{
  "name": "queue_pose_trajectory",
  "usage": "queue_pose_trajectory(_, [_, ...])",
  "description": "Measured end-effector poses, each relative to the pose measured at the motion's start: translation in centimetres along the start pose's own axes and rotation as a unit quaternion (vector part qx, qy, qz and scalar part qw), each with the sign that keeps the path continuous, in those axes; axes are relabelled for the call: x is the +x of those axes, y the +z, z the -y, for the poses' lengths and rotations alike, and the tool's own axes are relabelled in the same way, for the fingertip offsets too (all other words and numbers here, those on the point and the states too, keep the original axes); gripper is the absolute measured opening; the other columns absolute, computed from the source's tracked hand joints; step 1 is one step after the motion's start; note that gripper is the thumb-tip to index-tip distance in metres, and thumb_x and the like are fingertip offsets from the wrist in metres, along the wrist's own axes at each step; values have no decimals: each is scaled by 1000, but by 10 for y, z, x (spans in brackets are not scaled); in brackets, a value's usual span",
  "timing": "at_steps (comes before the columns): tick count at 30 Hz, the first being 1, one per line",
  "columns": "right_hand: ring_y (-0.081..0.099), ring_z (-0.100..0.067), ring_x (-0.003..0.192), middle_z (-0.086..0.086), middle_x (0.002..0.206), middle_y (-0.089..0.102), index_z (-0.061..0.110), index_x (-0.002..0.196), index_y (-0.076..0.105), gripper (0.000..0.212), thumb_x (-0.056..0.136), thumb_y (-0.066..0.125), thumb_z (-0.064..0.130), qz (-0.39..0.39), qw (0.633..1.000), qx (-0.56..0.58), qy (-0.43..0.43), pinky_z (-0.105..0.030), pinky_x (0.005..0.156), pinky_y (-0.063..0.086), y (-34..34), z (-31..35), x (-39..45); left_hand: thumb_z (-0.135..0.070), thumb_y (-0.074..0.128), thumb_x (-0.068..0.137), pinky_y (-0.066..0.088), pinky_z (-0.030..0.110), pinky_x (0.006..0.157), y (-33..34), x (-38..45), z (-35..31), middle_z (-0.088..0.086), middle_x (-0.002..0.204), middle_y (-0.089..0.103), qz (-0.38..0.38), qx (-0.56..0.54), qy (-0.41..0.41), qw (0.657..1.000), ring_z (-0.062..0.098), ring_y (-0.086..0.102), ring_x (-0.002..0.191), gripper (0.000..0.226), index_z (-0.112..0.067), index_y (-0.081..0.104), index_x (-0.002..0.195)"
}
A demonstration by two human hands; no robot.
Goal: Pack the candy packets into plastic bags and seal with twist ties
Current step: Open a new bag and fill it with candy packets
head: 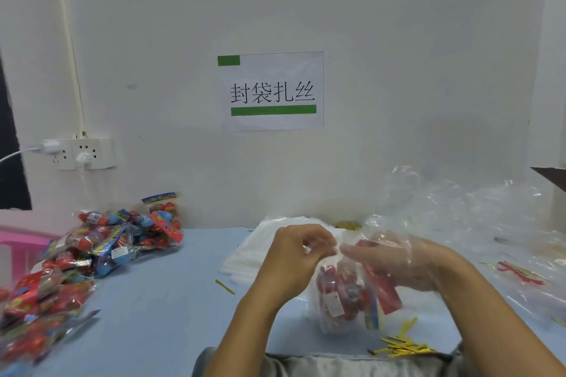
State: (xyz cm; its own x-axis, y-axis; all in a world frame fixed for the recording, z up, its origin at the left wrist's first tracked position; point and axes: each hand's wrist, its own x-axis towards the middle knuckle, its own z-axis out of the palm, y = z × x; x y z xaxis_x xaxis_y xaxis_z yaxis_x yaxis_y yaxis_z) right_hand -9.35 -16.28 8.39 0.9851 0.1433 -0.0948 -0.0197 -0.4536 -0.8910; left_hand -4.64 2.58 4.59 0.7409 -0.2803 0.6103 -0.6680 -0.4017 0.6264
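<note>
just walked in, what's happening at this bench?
A person is bagging candy. The left hand pinches the top of a clear plastic bag that already holds candy packets, and the right hand is against the bag's upper part, seen through the film; its grip is unclear. No tie is visible on the bag yet. Loose yellow twist ties lie just in front, and a pile of unpacked candy packets sits to the left on the blue table.

Candy heap (pixel 76 257) blurred and cut at the table's left edge, right hand (pixel 398 266) veiled by bag film, pink item (pixel 18 242) unclear, twist ties' (pixel 404 346) count unreadable
</note>
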Motion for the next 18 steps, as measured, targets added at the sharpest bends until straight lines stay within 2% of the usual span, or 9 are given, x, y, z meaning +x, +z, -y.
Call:
queue_pose_trajectory(3, [51,-23,69,-14,76,45,3,75,53,28,98,59,19,15,998,39,-57,-39,73,42,-13,8,-6,-7,70,89,48,13,70,-2,2,3,-15,73,70,-72,-12,-28,997,1,65,76,22,-24,72,75])
queue_pose_trajectory(5, [69,-41,101,-17,87,50,2,77,51,24,101,53,5,-13,997,40,-69,-47,90,49,-18,11,-7,1,63,90,55,24,74,-3,3,8,-10,71,70,-101,-5,-52,994,3,66,72,25,-19,70,76])
queue_pose_trajectory(6, [61,-46,117,-17,89,54,2,73,52,28,101,50,1,-32,996,44,-66,-52,102,48,-20,13,-5,2,61,90,55,27,74,-2,3,11,-9,70,69,-112,1,-63,992,4,65,70,25,-17,69,76])
queue_pose_trajectory(8, [72,-31,103,-16,91,70,0,75,65,30,102,52,5,-66,993,68,-71,-46,98,55,-23,17,-6,1,59,91,53,25,71,-2,3,15,-7,70,68,-132,18,-87,987,5,64,70,25,-17,67,75])
queue_pose_trajectory(10, [75,-16,81,-14,92,77,2,89,74,24,101,55,9,-138,979,107,-106,-28,70,62,-29,19,-7,-3,58,92,49,23,65,-3,3,19,-7,72,68,-149,28,-111,982,8,64,74,27,-22,65,73])
queue_pose_trajectory(11, [74,-12,73,-11,88,78,5,91,75,24,101,54,8,-190,967,118,-126,-23,62,58,-33,17,-6,-6,59,94,46,22,62,-3,3,21,-8,72,68,-155,31,-122,980,10,63,75,27,-24,64,74])
queue_pose_trajectory(14, [67,-14,62,-8,78,74,7,95,75,26,97,49,0,-315,938,90,-115,-24,58,50,-45,-4,6,-13,59,97,42,18,55,-5,2,24,-8,73,68,-171,39,-148,973,8,63,70,26,-26,62,75])
queue_pose_trajectory(16, [64,-21,60,-18,78,69,-5,102,70,24,94,48,-11,-301,951,57,-38,-25,52,52,-51,-25,17,-15,58,98,44,20,55,-7,1,25,-7,74,69,-178,41,-163,970,9,64,72,26,-28,61,76])
queue_pose_trajectory(18, [65,-21,51,-24,74,69,-12,104,65,18,91,53,-16,-215,975,-6,51,-22,45,53,-49,-45,25,-17,56,99,43,19,54,-9,1,26,-6,76,69,-177,44,-175,967,10,64,73,26,-29,60,76])
